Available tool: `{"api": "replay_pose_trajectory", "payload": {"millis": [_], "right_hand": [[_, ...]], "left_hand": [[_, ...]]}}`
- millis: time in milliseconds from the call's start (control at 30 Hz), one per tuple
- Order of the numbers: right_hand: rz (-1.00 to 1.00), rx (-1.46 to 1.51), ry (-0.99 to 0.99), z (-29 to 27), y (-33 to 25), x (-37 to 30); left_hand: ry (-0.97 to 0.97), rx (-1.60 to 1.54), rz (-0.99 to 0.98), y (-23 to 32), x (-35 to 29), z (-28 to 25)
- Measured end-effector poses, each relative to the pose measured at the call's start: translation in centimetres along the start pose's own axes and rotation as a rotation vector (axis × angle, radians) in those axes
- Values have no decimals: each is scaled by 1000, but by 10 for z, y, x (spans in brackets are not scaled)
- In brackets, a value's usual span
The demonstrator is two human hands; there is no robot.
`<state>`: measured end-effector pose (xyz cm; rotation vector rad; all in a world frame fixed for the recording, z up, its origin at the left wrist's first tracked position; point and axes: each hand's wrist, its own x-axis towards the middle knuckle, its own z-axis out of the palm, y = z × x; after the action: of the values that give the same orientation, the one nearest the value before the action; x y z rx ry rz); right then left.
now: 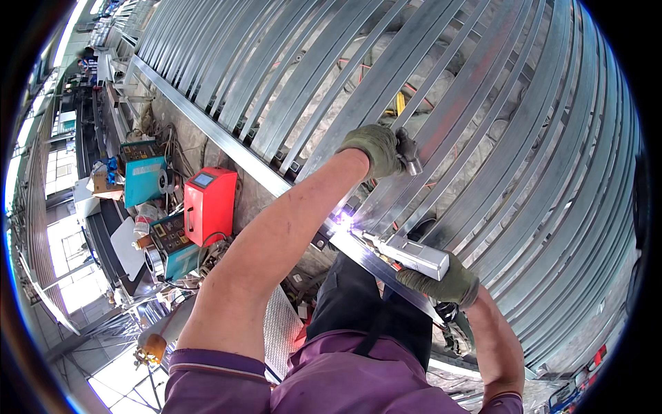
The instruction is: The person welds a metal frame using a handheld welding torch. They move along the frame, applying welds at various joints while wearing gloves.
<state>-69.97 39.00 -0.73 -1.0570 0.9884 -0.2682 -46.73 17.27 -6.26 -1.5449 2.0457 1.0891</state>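
My left hand (372, 148), in a green work glove, is closed around a hammer (408, 150) above the metal bars. The hammer's metal head sticks out to the right of the fist; its handle is hidden. In my gloved right hand (445, 279) is a silver handheld welding gun (417, 255), its nozzle pointing left. A bright white-violet welding glow (343, 221) shines at the nozzle tip, where a bar end meets the long edge rail (379, 268). The glare hides the joint itself.
Long parallel metal bars (358, 62) fill the far side, with gaps between them and cables underneath. At left stand a red machine (210, 207) with a small screen and two teal machines (143, 181) among cables. A gas cylinder (162, 331) lies lower left.
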Motion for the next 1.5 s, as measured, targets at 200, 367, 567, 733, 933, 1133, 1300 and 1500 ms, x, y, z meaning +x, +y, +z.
{"api": "replay_pose_trajectory", "payload": {"millis": [200, 367, 567, 733, 933, 1133, 1300, 1500], "right_hand": [[-42, -36, 25, 3, 5, 0], [-12, 34, 29, 5, 9, -2], [-63, -34, 46, 5, 4, -3], [-52, -6, 48, 6, 4, -2], [-34, -38, 58, 6, 6, -3], [-25, -59, 48, 5, 5, -5], [-27, -18, 57, 6, 10, -6], [-12, -11, 52, 5, 5, -8]], "left_hand": [[-121, 19, 73, -7, 3, -1], [-143, -25, 44, 0, 0, -8], [-38, 72, 39, -9, 8, 2], [-37, -15, 27, -7, 7, 4], [-65, -17, 2, 0, -1, -6], [-194, -103, -11, -1, 0, -7], [-160, -102, 5, 2, -5, -11], [-178, -237, 12, 2, -7, -11]]}}
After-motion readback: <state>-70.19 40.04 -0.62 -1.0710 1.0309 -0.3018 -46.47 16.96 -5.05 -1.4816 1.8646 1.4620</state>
